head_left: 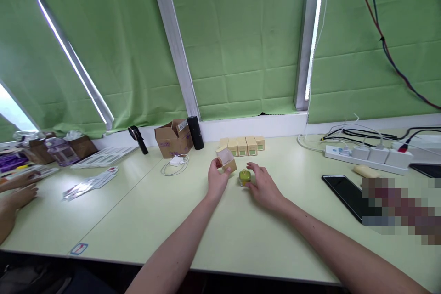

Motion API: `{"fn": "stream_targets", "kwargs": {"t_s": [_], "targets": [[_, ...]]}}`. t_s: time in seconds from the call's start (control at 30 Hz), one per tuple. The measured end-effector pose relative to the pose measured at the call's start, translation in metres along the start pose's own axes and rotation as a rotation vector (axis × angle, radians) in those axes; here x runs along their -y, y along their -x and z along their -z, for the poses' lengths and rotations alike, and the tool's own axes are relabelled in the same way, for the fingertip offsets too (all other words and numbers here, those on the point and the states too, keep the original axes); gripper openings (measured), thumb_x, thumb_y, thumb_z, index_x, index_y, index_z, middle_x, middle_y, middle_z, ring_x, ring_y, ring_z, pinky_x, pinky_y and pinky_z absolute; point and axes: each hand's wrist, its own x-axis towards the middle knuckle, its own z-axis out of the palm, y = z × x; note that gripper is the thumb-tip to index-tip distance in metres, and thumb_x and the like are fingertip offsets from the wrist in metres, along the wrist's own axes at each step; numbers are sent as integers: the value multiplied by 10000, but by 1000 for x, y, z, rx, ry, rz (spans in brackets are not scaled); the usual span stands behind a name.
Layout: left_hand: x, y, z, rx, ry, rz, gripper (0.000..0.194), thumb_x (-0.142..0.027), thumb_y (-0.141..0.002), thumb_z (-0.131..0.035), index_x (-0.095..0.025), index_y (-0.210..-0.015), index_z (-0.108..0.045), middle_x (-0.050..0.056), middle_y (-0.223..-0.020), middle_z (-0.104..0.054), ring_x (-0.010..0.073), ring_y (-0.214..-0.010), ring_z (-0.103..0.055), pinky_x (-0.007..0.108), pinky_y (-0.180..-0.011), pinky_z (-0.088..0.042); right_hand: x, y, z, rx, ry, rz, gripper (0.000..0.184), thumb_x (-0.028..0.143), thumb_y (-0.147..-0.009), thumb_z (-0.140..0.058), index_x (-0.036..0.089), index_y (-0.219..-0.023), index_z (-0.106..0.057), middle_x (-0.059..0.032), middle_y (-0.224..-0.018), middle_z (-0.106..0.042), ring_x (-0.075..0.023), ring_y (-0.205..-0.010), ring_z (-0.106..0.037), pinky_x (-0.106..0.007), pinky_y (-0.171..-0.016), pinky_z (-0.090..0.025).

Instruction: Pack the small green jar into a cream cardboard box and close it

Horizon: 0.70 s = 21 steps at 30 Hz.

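Note:
My left hand [217,179] is closed round a small cardboard box [226,160], tilted with its lid raised and its pale inside showing. Just to the right, a little green jar [245,177] with a knob-like top stands on the table. Curved at the jar's right side is my right hand [264,188], thumb and forefinger apart; the thumb tip is at or very close to the jar's lower edge. Behind both hands several small matching boxes [242,147] form a group, with green labels on their fronts.
A brown carton [174,138] and a black cylinder [195,132] stand at the back. A white cable with charger [177,161] lies before them. On the right are a power strip [367,158] and a phone [347,195]. Another person's hands [22,188] are far left.

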Motion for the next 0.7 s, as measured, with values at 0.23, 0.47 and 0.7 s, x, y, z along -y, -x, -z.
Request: {"fn": "stream_targets", "kwargs": {"t_s": [0.23,0.47,0.7], "targets": [[5,0,-2,80,-58,49,518,-73,-628,-792,-165,-1115,-641,130,-1112,-740,284,-1035,-685,465,-956,-509,-5,-6,1,-12,109,-93,542,174,-883,-562,210,-1399,-399,-120,-1273,-671,-320,-1163,-586,-483,-1007,-420],[-1,14,-6,286,52,31,527,-67,-606,-784,-175,-1106,-659,126,-1044,-752,281,-978,-706,418,-852,-559,-23,-13,18,-22,190,-217,564,129,-859,-556,177,-1404,-419,-137,-1290,-677,-295,-1157,-617,-420,-976,-409],[-13,25,-5,331,-4,-66,612,-116,-625,-812,-243,-1175,-575,99,-1126,-702,277,-1081,-652,436,-922,-504,-27,-15,22,11,191,-238,561,169,-860,-565,175,-1401,-419,-112,-1308,-674,-294,-1127,-615,-442,-989,-411]]}}
